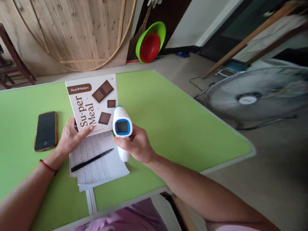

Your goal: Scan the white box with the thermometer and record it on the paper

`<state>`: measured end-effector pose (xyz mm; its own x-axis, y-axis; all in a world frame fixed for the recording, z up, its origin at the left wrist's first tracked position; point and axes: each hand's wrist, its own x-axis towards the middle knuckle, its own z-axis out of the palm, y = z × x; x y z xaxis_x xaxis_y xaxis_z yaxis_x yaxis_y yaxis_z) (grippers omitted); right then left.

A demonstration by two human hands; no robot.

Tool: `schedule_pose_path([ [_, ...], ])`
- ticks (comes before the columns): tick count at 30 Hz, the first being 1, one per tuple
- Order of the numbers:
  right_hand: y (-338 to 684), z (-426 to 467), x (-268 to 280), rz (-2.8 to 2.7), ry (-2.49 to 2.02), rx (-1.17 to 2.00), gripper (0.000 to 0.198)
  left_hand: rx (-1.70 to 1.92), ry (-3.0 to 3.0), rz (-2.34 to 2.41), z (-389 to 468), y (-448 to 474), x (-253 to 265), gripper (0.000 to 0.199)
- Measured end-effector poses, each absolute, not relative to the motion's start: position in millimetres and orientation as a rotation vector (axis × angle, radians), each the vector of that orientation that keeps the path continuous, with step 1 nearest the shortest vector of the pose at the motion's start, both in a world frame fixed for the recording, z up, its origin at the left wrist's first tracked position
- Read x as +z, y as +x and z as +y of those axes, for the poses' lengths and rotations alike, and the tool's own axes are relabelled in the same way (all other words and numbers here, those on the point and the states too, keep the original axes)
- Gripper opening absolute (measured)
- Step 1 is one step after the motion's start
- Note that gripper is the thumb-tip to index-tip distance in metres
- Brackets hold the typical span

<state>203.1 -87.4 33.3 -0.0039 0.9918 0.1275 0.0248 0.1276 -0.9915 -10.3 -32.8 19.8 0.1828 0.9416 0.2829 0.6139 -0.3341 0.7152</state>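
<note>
My left hand [71,136] grips the lower left corner of a white box [96,106] printed "NutriMotion Su-per Meal" with chocolate pieces, its thumb on the front. A white infrared thermometer [122,122] with a blue-rimmed, dark screen is in my right hand [141,144], fingers wrapped round its handle. The thermometer stands just beside the box's lower right corner; whether they touch, I cannot tell. Below the box lie handwritten paper sheets [96,175], partly covered by it. A black pen [91,160] rests diagonally on them.
A phone in a brown case [45,131] lies left of my left hand on the green table [168,128]. Beyond the table's right edge stands a large fan [247,98]. Green and red basins [150,45] lean at the back near a round wooden panel [79,32].
</note>
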Motion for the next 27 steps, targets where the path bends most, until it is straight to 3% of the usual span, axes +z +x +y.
schedule_pose_path([
  [22, 205, -88, 31, -1.330, -1.147, 1.043, 0.024, 0.990, 1.990, 1.481, -32, -10, 19, 0.050],
  [27, 229, -72, 34, -1.454, -1.281, 0.637, 0.026, 1.005, 1.970, 1.459, -33, -9, 21, 0.048],
])
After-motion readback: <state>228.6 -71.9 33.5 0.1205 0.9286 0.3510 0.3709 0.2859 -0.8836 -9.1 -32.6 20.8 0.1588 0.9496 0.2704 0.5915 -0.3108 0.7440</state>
